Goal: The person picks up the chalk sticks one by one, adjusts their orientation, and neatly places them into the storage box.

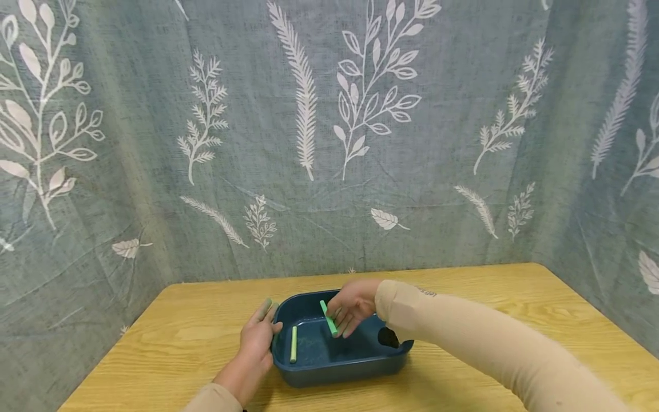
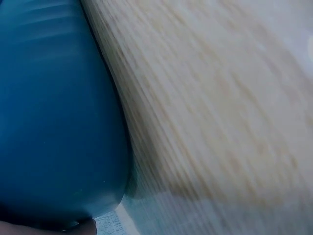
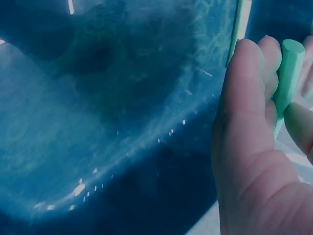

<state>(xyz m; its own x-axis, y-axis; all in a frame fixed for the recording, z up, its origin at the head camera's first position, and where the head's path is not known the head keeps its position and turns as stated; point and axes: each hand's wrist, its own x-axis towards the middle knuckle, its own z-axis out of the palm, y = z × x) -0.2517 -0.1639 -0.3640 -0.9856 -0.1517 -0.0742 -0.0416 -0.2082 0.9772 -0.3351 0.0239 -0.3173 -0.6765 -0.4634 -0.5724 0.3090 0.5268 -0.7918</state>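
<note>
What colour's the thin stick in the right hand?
The thin stick is green, clearest in right wrist view.

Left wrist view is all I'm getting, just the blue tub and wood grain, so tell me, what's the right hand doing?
Observer: The right hand holds a green stick between thumb and fingers, above the blue tub.
Operator: Okay, and is anything inside the tub?
Observer: Yes, a paler stick is inside, toward the end beside the left hand.
</note>
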